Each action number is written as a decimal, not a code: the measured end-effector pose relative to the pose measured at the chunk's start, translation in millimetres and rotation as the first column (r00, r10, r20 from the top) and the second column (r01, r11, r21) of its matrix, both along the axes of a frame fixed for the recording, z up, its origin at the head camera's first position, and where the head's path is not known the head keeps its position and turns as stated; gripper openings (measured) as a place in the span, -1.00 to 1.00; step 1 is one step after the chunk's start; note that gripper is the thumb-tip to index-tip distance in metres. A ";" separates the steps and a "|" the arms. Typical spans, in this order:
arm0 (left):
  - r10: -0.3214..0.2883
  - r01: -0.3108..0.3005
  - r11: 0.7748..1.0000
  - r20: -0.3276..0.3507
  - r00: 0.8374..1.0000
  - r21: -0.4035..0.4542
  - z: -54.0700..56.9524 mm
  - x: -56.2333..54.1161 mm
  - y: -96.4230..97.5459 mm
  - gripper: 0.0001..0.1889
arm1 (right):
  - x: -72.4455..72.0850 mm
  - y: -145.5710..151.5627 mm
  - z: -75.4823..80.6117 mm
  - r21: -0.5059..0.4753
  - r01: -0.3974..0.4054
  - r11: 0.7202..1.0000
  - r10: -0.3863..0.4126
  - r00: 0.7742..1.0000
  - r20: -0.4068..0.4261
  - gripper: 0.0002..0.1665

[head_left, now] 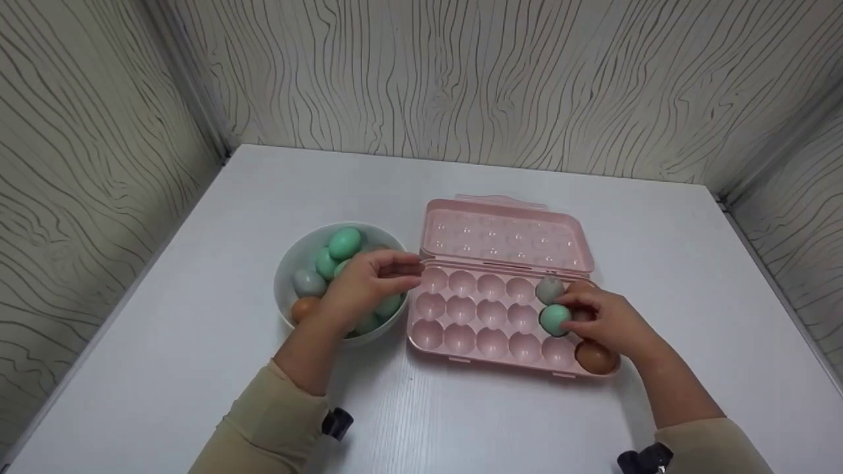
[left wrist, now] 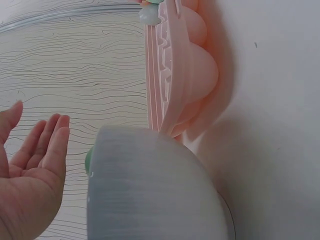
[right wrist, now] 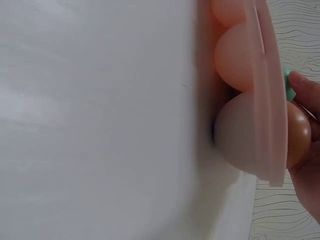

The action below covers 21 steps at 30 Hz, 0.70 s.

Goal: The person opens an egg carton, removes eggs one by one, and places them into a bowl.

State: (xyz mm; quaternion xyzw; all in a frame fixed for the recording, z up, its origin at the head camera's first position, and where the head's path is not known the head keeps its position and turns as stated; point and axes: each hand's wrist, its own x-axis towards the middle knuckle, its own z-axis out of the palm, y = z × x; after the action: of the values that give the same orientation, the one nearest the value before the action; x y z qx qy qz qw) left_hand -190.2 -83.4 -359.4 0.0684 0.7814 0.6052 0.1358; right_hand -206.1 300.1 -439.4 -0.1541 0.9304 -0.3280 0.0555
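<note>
My right hand (head_left: 609, 320) pinches a green egg (head_left: 555, 320) between thumb and fingers, at a middle-row cup of the open pink egg box (head_left: 492, 340). Just behind that egg sits a grey egg (head_left: 549, 289), while a brown egg (head_left: 596, 357) fills the front right corner cup. The hand hides the box's other right-end cups. Over the white bowl (head_left: 287, 263) hovers my left hand (head_left: 362, 284), its fingers extended toward the box and nothing in them; the left wrist view shows the palm (left wrist: 37, 185) beside the bowl.
Several green eggs (head_left: 344, 243), a grey-blue egg (head_left: 309, 284) and an orange-brown egg (head_left: 305, 309) lie in the bowl. The box's lid (head_left: 507, 232) is folded back on the white table (head_left: 197, 316). Wood-patterned panels (head_left: 448, 79) enclose the table's back and sides.
</note>
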 end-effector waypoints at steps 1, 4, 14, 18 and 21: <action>-0.001 0.001 1.000 0.000 1.000 0.002 -4.2 -2.2 -0.2 -0.63 | -0.1 -0.1 -1.9 0.002 -0.013 1.000 0.013 1.000 -0.016 -0.52; -0.006 0.006 1.000 -0.008 1.000 0.013 -14.9 -7.9 -1.3 -0.62 | 0.0 -0.4 -6.9 0.010 -0.049 0.999 0.049 0.998 -0.040 -0.47; -0.018 0.018 0.999 -0.008 1.000 0.032 -17.7 -8.4 2.0 -0.61 | 2.9 -2.4 -5.6 -0.006 -0.020 1.000 0.020 1.000 -0.004 -0.43; -0.039 0.039 0.997 -0.001 0.999 0.071 -19.4 -8.7 4.4 -0.60 | 1.5 -3.9 -0.1 -0.007 -0.017 1.000 0.017 1.000 -0.008 -0.45; -0.054 0.054 0.996 -0.006 0.999 0.072 -20.0 -8.9 5.9 -0.59 | 0.6 -5.0 7.0 -0.013 -0.015 1.000 0.015 1.000 0.011 -0.47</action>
State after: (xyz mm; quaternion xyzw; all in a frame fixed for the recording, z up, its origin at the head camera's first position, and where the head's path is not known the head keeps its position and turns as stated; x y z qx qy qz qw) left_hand -199.1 -77.5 -379.4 0.0955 0.7572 0.6290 0.1480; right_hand -205.5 295.1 -432.4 -0.1593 0.9267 -0.3345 0.0622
